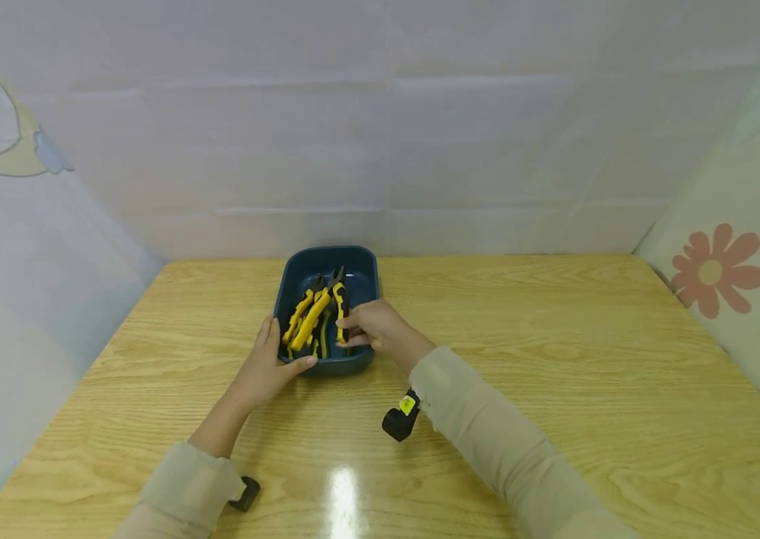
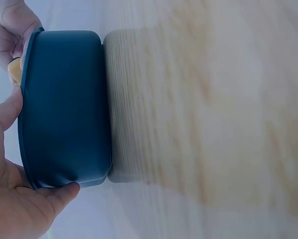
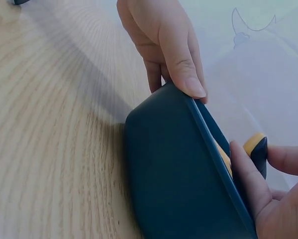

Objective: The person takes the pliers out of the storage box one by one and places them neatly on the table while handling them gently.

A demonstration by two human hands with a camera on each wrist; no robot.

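Note:
A dark blue plastic bin (image 1: 335, 367) stands on the wooden table, with several yellow-and-black pliers (image 1: 311, 320) lying in it, jaws toward the far end. My left hand (image 1: 265, 374) grips the near left corner of the bin; its thumb lies at the rim and its fingers press the outer wall (image 2: 64, 109). Over the right side of the bin, my right hand (image 1: 382, 327) pinches a yellow-and-black handle of one pair of pliers (image 1: 341, 311) between thumb and fingers. In the right wrist view the end of that handle (image 3: 257, 144) sticks up above the rim.
The wooden table (image 1: 555, 359) reaches back to a pale sheet wall (image 1: 386, 150), close behind the bin. Printed side walls stand left and right. Black wrist devices (image 1: 400, 421) show under both sleeves.

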